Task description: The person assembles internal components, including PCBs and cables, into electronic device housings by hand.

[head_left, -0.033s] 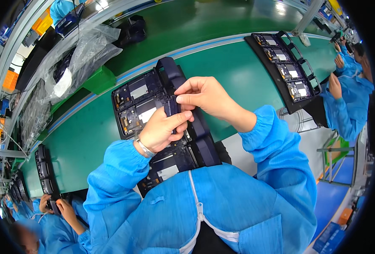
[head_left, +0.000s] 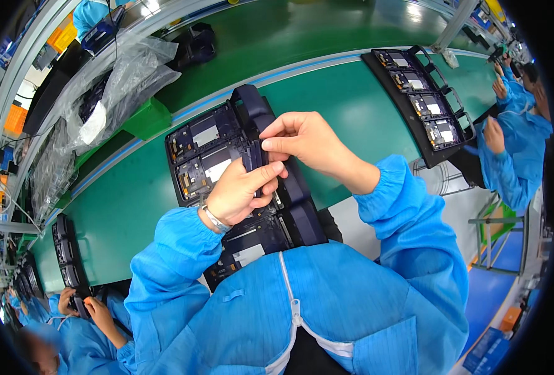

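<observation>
My left hand is closed around a narrow dark plastic part, with the thumb pressed along its side. My right hand meets the part's upper end, thumb and forefinger pinched together there. Whatever lies between those fingertips is too small to make out. Beneath both hands is a row of open dark device housings with loop handles. White rectangular pieces and small circuit parts show inside. My hands cover the middle of the row.
A second row of open housings on a black tray rests at the right on the green bench. Clear plastic bags and a green bin are at the upper left. Co-workers in blue sit on both sides.
My right hand has shifted very slightly; my left hand keeps its hold on the dark part. At the right, a co-worker's hand has dropped a little.
</observation>
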Demonstrator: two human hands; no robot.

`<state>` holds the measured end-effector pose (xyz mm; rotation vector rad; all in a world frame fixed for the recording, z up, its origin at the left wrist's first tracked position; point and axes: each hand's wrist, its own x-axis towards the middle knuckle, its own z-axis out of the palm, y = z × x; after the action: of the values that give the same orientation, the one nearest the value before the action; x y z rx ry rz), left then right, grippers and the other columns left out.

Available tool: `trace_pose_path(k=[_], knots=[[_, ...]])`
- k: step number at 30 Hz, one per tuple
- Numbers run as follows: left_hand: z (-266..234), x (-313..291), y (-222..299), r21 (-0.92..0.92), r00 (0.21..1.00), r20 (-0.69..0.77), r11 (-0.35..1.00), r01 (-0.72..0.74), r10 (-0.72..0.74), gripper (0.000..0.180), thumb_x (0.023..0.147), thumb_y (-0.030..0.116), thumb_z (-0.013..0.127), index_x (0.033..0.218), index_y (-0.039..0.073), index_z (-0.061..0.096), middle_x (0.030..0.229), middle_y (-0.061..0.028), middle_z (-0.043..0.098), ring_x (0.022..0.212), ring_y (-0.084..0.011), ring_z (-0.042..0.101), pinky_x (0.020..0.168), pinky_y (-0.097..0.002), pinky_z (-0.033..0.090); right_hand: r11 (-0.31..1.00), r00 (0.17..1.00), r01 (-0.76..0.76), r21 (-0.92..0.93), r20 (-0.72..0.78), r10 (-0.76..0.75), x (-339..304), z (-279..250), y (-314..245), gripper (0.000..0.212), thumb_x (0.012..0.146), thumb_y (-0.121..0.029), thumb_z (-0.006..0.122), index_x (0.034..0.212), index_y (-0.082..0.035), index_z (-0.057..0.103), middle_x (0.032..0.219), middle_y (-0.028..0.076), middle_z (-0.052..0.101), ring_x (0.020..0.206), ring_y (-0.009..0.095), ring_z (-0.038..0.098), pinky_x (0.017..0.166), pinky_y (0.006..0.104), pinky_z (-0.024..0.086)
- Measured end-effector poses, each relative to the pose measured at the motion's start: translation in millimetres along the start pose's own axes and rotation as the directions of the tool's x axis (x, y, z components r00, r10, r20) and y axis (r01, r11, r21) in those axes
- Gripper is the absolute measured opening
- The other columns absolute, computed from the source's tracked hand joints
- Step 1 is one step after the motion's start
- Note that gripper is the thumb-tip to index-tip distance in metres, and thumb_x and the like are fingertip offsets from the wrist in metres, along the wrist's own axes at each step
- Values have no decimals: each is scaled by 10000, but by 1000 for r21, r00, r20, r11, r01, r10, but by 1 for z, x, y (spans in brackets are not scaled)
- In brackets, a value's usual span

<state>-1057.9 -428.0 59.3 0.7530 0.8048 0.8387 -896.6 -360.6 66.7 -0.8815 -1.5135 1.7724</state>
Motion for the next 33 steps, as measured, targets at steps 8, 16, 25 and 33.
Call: trace_pose_path(k=[8,16,25,33], knots=[[-10,0,0,-78,986,-166,996,-36,22,283,874,218,572,1068,18,523,880,-76,571,599,-55,452,405,-164,307,993,991,-33,117,-123,47,-1,-11,7,154,795,-71,641,917,12,597,790,74,619,683,126,602,637,242,509],[-7,-6,-1,130,961,-256,989,-70,102,241,842,198,620,1000,25,566,803,-56,614,512,-32,429,395,-164,305,984,991,0,179,-131,24,-9,3,9,143,805,-72,634,909,10,583,814,81,613,701,132,606,654,255,519],[-21,-36,7,495,915,-319,867,-61,247,196,802,181,661,944,49,630,615,50,514,466,-25,402,413,-172,309,986,974,79,146,-220,-46,-27,-25,8,104,858,-110,570,936,-44,552,920,47,590,801,136,587,641,272,524],[-32,-56,-25,978,861,191,-21,-205,472,364,653,199,752,842,-8,520,1248,-184,472,863,-358,586,733,-360,491,932,962,-268,242,13,273,-50,-33,29,183,854,-168,587,927,-8,538,925,95,581,754,152,582,625,278,521]])
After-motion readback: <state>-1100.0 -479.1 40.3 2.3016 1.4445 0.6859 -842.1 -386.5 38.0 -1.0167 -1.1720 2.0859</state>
